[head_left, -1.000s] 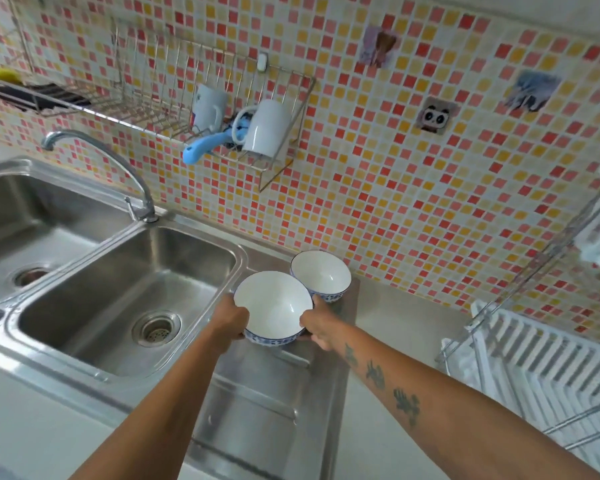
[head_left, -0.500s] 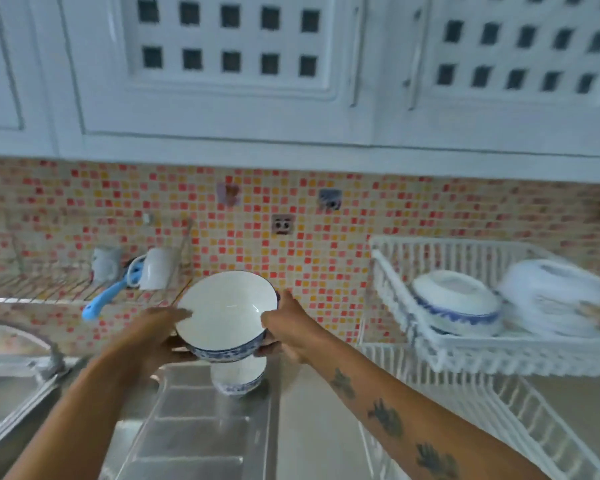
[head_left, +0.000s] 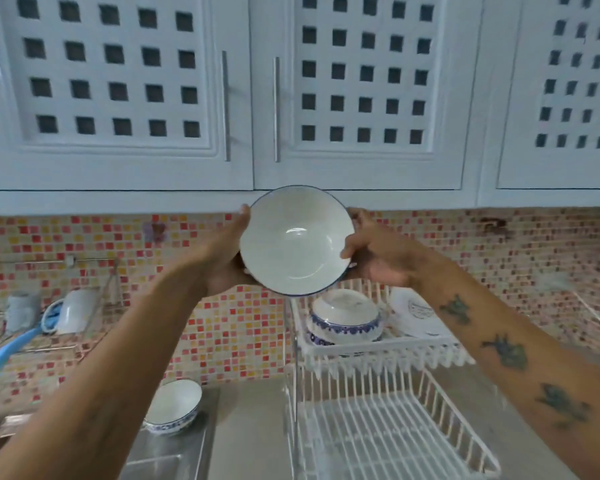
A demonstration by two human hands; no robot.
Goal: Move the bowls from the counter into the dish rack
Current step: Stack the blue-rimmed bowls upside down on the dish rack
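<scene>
Holding a white bowl (head_left: 296, 240) with a thin blue rim up in the air, both hands closed on it from opposite sides: left hand (head_left: 226, 258) cupping the left edge and underside, right hand (head_left: 374, 252) clamping the right edge with thumb over the rim. Tilting the bowl's open face toward the camera, its inside showing empty and glossy. Hovering it in front of the lower edge of the white cabinets (head_left: 222, 98), above the upper tier of the white dish rack (head_left: 378, 351) and clear of it.

Sitting already in that upper tier: a blue-patterned bowl (head_left: 343, 317), upside down, apparently on top of another one, though too blurred to tell for sure. Standing just beside it to the right: a white plate (head_left: 416, 315), on edge. Showing bare wires in the lower tier (head_left: 388, 438).

Resting well apart to the left, on the tabletop (head_left: 253, 427) near the edge of the steel sink (head_left: 167, 459): a second white bowl (head_left: 174, 407) with blue pattern, upright and partly hidden behind the left forearm.

Hanging on the tiled wall at far left: a wire shelf (head_left: 21, 341) carrying two mugs (head_left: 77, 311) and a blue-handled utensil (head_left: 14, 344). Showing dark tattoos along the right forearm (head_left: 506, 351).
</scene>
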